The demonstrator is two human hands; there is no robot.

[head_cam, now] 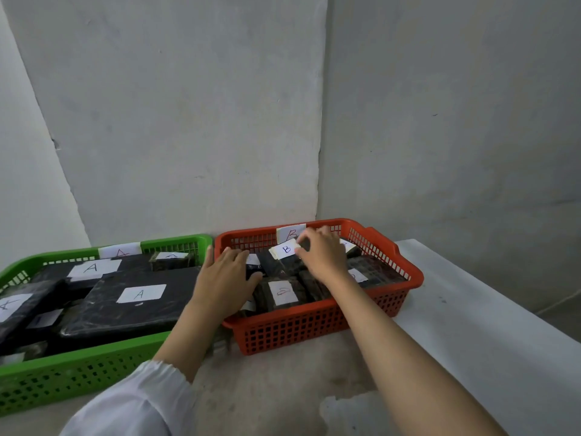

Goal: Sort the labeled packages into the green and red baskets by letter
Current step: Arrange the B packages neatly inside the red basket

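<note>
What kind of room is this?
Probably a plain storage or packing room, though I can't be sure. Bare grey walls stand behind a green basket and red basket full of dark wrapped packages lettered A and B.

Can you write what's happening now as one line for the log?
stage: arranging B packages | left hand: flat on packages in red basket | right hand: pinching B package | green basket: A packages
</note>
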